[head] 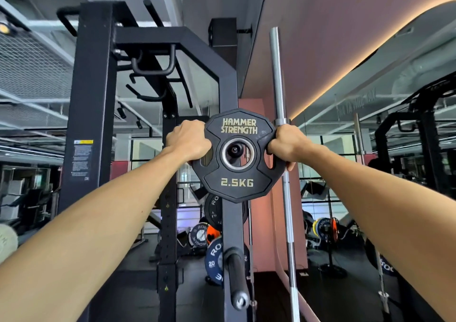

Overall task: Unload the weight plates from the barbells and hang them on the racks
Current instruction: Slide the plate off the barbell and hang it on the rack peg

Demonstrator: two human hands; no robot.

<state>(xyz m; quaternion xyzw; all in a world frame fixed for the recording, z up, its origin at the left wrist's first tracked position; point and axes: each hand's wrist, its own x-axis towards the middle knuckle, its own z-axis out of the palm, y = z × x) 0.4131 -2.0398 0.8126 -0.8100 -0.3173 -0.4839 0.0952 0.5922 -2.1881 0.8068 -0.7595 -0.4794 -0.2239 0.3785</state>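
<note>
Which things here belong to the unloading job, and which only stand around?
Job: 2.5 kg plate, held by left hand and right hand; rack upright; empty peg.
Around: upright silver barbell; blue plate; mirror.

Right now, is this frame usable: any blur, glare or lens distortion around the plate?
Head view: the 2.5 kg weight plate is sharp, its lettering legible; wide-angle distortion bows the upright barbell and stretches both forearms; the ceiling light strip glows warm without washing out the plate; the mirrored background is softer.
</note>
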